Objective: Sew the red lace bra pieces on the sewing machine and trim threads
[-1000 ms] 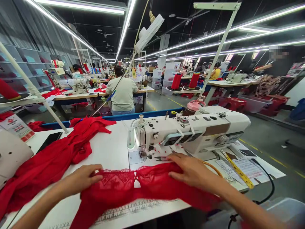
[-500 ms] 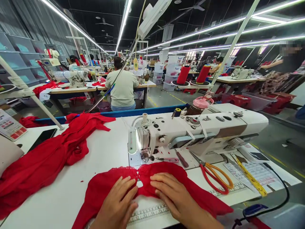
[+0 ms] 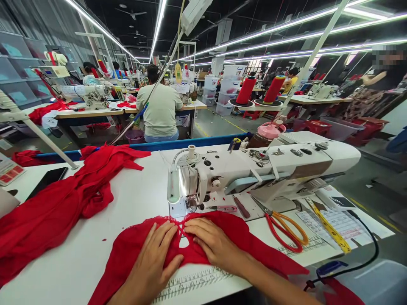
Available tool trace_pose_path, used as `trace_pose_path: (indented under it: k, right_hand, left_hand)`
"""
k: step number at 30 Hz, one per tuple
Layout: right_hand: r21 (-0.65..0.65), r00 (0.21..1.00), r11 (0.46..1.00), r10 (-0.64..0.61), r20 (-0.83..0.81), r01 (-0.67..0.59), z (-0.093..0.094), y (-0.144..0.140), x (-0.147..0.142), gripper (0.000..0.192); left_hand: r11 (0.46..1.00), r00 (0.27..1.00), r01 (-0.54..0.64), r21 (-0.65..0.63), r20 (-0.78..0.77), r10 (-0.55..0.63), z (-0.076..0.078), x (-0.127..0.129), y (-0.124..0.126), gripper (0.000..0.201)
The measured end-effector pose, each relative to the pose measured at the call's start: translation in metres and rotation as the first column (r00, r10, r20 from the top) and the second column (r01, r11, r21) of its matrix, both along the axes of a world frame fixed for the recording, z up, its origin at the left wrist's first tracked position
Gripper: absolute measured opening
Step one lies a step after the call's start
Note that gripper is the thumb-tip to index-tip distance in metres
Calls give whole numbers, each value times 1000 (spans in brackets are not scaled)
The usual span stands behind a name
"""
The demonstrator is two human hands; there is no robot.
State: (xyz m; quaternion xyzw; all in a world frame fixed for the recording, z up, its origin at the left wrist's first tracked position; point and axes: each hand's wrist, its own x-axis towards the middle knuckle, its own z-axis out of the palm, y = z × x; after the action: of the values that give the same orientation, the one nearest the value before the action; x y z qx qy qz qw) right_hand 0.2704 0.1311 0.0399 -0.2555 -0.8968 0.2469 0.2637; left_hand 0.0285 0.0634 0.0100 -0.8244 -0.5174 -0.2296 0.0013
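Note:
A red lace garment piece (image 3: 254, 250) lies flat on the white table (image 3: 140, 199) in front of the sewing machine (image 3: 254, 169). My left hand (image 3: 152, 262) presses flat on its left half, fingers spread. My right hand (image 3: 216, 245) presses on its right half, fingertips near the small crossed straps at the middle. Both hands lie side by side just below the machine's needle area (image 3: 190, 205). Neither hand grips anything.
A heap of red fabric (image 3: 57, 207) covers the table's left side, next to a black phone (image 3: 47, 180). Orange-handled scissors (image 3: 286, 228), a small snipper (image 3: 224, 208) and a yellow tape measure (image 3: 329, 226) lie right of the needle. Other people sit at machines behind.
My hands came together from the garment's outer ends to its middle, then slid it a little toward the needle. The view has tilted slightly downward.

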Motion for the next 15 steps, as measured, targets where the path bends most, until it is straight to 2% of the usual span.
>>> trace_pose_path:
  k: [10, 15]
  right_hand:
    - [-117, 997, 990, 80, 6, -79, 19, 7, 6, 39]
    - [-61, 996, 998, 22, -92, -28, 25, 1, 13, 35]
  left_hand:
    - [999, 997, 32, -44, -64, -35, 7, 2, -1, 58]
    - [998, 998, 41, 52, -41, -39, 13, 4, -3, 54]
